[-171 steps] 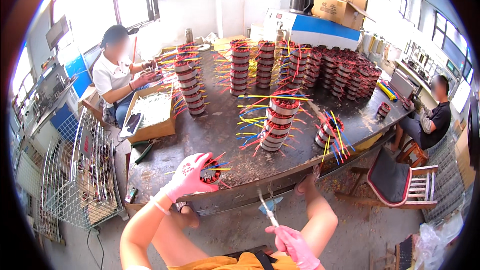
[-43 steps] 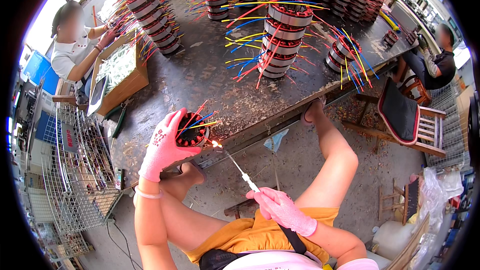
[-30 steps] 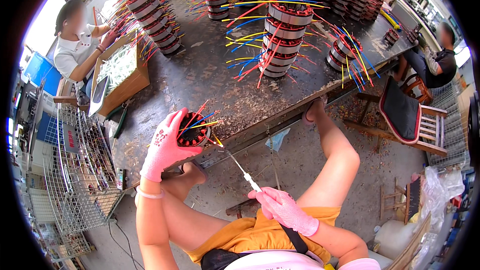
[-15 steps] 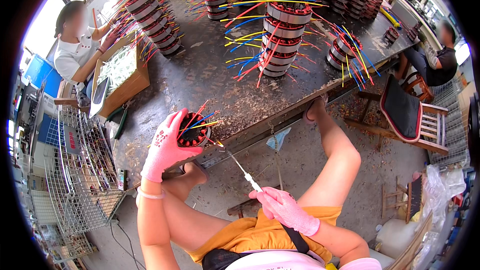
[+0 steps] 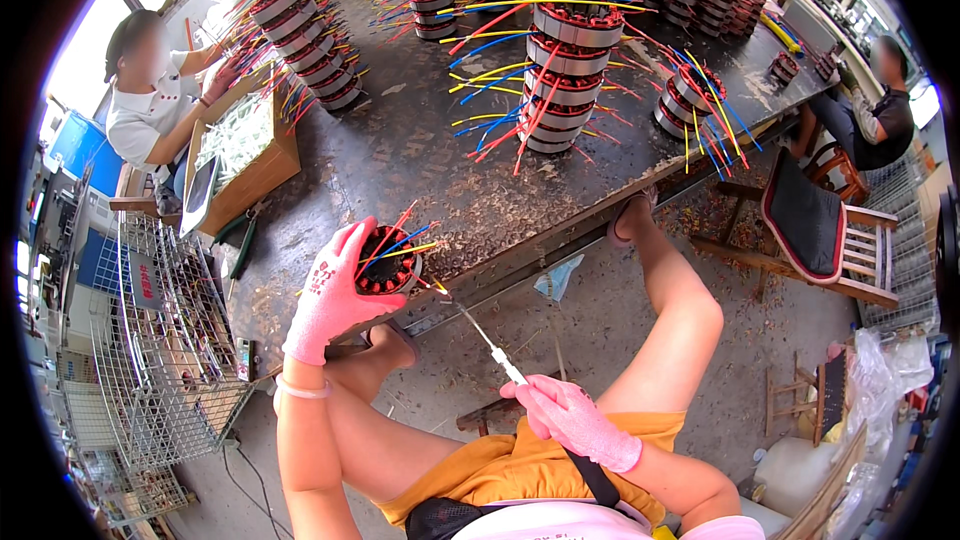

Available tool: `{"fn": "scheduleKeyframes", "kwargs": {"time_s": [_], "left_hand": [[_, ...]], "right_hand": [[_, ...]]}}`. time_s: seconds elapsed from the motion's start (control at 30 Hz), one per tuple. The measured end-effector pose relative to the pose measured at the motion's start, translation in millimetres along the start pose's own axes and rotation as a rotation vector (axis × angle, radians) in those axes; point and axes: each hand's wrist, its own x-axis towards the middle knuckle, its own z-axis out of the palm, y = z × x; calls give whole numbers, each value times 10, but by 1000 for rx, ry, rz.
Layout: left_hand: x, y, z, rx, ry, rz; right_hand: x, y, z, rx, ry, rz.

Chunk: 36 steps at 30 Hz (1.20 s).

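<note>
1. Gripping the wound ring by its left side, the left hand holds it at the bench's near edge, toward the left corner.
2. The right hand holds a slim white-handled tool in a closed grip, short of that edge.
3. The tool's long axis slants forward-left, its tip just beside a short lead on the ring's near right side; contact is unclear.
</note>
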Motion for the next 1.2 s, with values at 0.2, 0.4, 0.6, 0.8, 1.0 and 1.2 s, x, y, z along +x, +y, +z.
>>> {"fn": "scheduleKeyframes", "kwargs": {"time_s": [0.2, 0.4, 0.6, 0.8, 1.0, 1.2], "left_hand": [[-3, -18, -22, -21, -13, 34], [-7, 69, -41, 19, -17, 95], [7, 89, -82, 25, -49, 108], [-33, 16, -41, 40, -45, 47], [-6, 31, -48, 40, -66, 47], [14, 48, -78, 21, -84, 48]], "right_hand": [[10, 19, -13, 34, 26, 4], [29, -2, -10, 113, 6, -28], [42, -43, 15, 99, -1, -17], [38, -48, 34, 122, -4, -15], [54, -75, 59, 137, 16, 2], [49, -57, 41, 141, 12, 7]]}}
